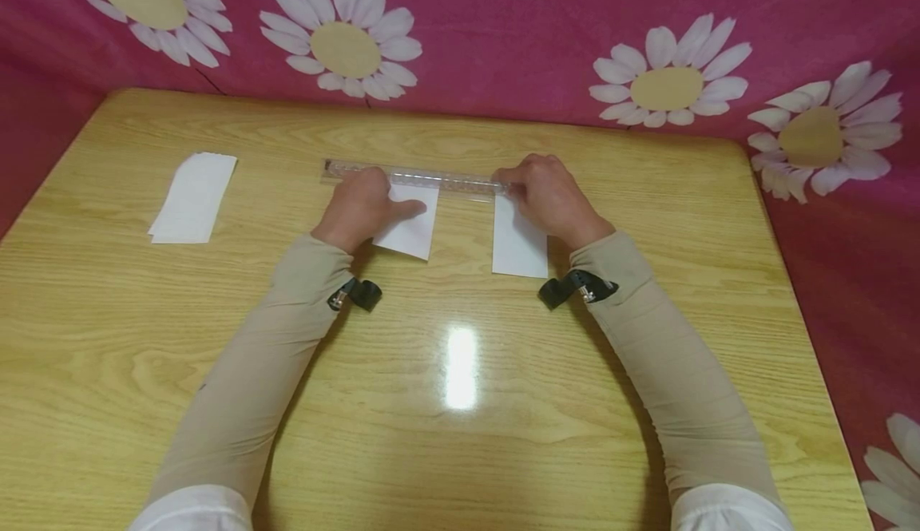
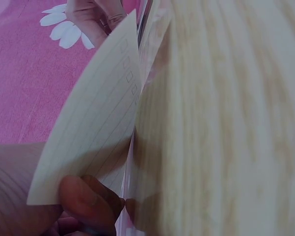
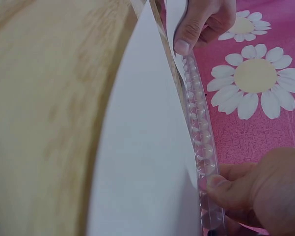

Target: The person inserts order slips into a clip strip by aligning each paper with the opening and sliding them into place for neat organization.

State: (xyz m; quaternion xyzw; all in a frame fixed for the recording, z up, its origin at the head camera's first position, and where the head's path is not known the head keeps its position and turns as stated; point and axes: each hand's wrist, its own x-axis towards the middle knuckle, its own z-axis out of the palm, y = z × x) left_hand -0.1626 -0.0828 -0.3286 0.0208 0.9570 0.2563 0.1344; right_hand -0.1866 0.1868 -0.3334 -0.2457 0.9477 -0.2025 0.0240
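Note:
A long clear plastic strip with a row of round bumps (image 1: pixel 449 183) runs across the far middle of the table; the bumps show closely in the right wrist view. My left hand (image 1: pixel 362 205) grips its left part, thumb stretched over a white sheet of paper (image 1: pixel 408 240). In the left wrist view that sheet's near face carries lines and small boxes. Toward the strip's right end, my right hand (image 1: pixel 552 200) pinches it between thumb and fingers. Under that hand another white sheet (image 1: pixel 519 250) extends from the strip toward me.
Several white sheets lie in a loose stack (image 1: pixel 191 200) at the left of the wooden table (image 1: pixel 460 451). A pink cloth with large daisies (image 1: pixel 496 52) hangs behind the table and along its right side. Dark straps (image 1: pixel 575 287) stick out at both wrists.

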